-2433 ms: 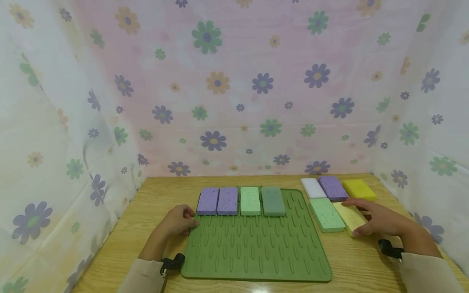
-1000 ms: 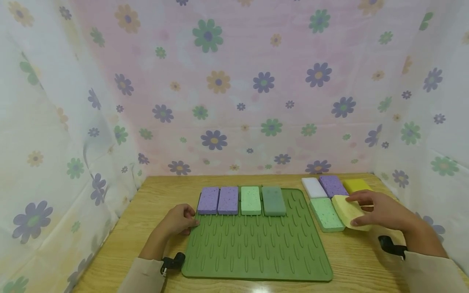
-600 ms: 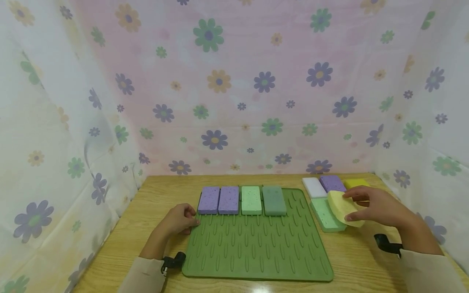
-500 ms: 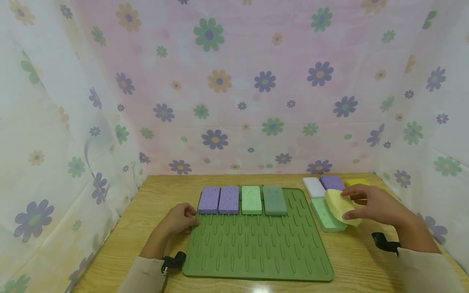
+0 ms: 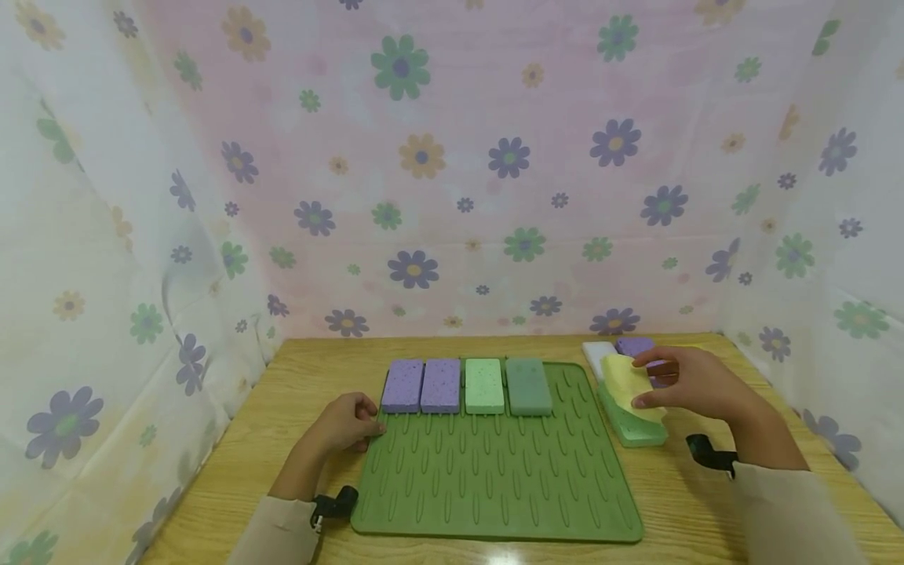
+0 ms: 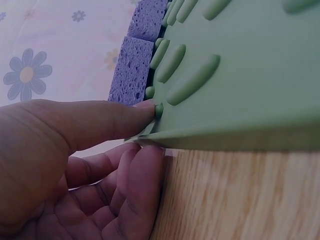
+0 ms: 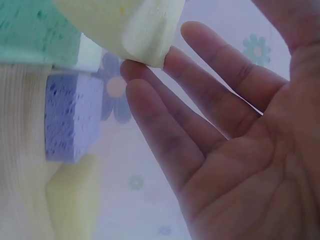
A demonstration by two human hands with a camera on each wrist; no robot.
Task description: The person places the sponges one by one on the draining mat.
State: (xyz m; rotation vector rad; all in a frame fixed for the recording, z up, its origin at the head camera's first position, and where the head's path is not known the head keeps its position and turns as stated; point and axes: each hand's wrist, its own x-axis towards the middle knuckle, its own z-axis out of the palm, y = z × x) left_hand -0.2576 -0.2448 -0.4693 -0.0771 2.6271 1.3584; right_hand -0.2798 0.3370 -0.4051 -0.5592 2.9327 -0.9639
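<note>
My right hand [image 5: 695, 384] pinches a pale yellow sponge [image 5: 623, 384] by its right side, thumb at the near edge and fingers at the far one. The sponge is bent and tilted, and overlaps a light green speckled sponge [image 5: 639, 430] in the head view. From the right wrist, the pale yellow sponge [image 7: 127, 25] shows at the fingertips. My left hand [image 5: 344, 424] is at the left edge of a ribbed green mat [image 5: 494, 479]. In the left wrist view its thumb lies on top of the mat's edge and its curled fingers are beneath.
Along the mat's back edge lie two purple sponges [image 5: 402, 386], a light green sponge [image 5: 484, 386] and a grey-green one [image 5: 528, 387]. Back right on the wooden table [image 5: 233, 463] are a white sponge [image 5: 595, 355], a purple sponge [image 5: 634, 345] and a bright yellow sponge [image 7: 75, 200].
My right hand has lifted the pale yellow sponge from the table and carried it left, over the light green sponge. My left hand has stayed at the mat's edge.
</note>
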